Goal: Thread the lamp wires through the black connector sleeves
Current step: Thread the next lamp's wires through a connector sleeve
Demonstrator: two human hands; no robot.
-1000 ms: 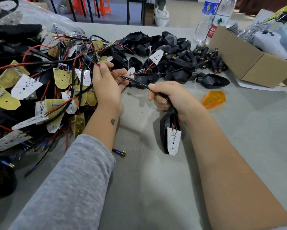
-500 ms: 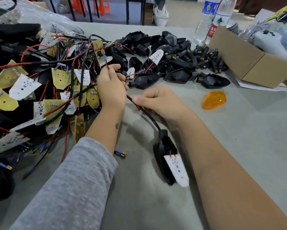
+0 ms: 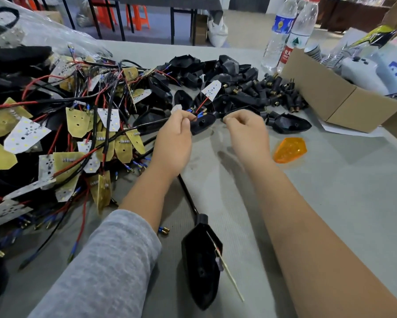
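Observation:
A finished lamp lies near me on the table: black housing [image 3: 199,267], white LED board [image 3: 227,271] on edge, and a black sleeved wire [image 3: 188,196] that runs up under my left wrist. My left hand [image 3: 173,143] grips that wire, and its blue-tipped ends [image 3: 199,114] stick out past my fingertips. An empty black housing [image 3: 203,122] lies right by those fingertips. My right hand [image 3: 248,131] hovers to its right with fingers curled and thumb against forefinger; nothing shows in it.
A tangled heap of LED boards with red and black wires [image 3: 78,134] fills the left. Black housings [image 3: 216,70] and brass-tipped connector sleeves [image 3: 273,92] are piled behind. A cardboard box [image 3: 330,99], an orange lens [image 3: 289,149] and water bottles [image 3: 278,35] stand right.
My right hand let go of the sleeved wire and moved up toward the housings. The finished lamp dropped lower onto the table. My left hand shifted right with the wire ends.

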